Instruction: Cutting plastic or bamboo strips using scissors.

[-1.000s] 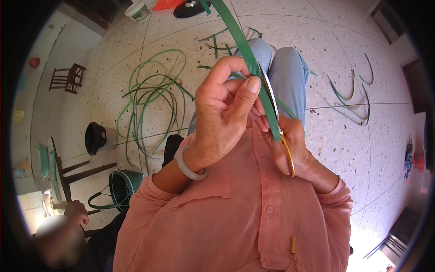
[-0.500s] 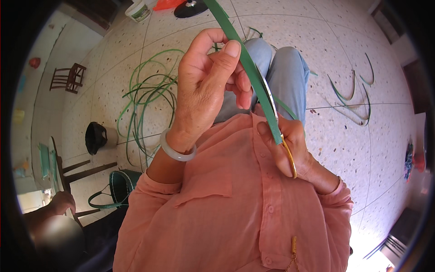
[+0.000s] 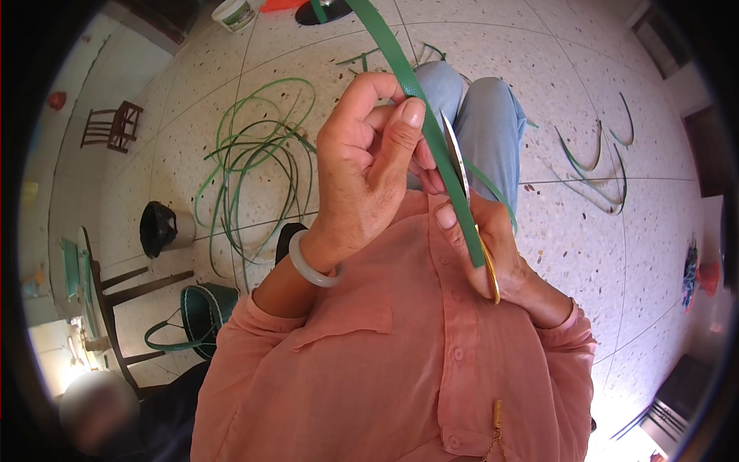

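A flat green plastic strap runs from the top edge down past both hands, its cut end near my shirt buttons. My left hand pinches the strap between thumb and fingers. My right hand holds scissors with gold handles. Their pointed metal blade lies alongside the strap's right edge, and the strap's lower end rests by my right thumb. Another narrow green strip curves down behind the right hand; where it starts is hidden.
Coiled green strips lie on the tiled floor to the left, shorter strips to the right. A black-lined bin, a green woven basket, a wooden chair and another person are on the left.
My left hand has moved down and slightly right along with the strap. The strap's end now hangs lower by my right hand. The scissors stay in the right hand.
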Tool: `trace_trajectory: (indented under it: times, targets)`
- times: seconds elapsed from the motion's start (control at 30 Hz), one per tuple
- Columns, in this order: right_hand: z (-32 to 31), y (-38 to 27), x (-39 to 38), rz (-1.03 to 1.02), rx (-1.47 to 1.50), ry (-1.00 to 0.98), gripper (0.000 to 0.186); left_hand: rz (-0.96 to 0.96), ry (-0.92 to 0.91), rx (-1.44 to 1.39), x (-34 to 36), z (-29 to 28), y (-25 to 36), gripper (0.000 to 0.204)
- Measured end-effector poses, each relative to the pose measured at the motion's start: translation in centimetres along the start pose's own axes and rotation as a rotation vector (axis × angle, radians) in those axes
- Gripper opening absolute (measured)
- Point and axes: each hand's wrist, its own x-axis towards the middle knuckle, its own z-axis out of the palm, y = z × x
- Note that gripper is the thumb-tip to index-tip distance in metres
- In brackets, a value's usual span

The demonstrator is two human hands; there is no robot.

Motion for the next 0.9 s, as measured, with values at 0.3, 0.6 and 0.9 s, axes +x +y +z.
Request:
trace_trajectory:
  times: [0.3, 0.6, 0.9]
  targets:
    - [0.0, -0.6, 0.1, 0.020, 0.084, 0.020, 0.044, 0.042, 0.014, -0.009, 0.1, 0.2, 0.0, 0.014]
    - [-0.4, -1.1, 0.1, 0.049, 0.067, 0.009, 0.036, 0.060, 0.004, -0.002, 0.3, 0.3, -0.2, 0.014]
    - [-0.3, 0.0, 0.2, 0.006, 0.034, 0.022, 0.033, 0.029, -0.036, -0.080, 0.7, -0.4, -0.1, 0.018]
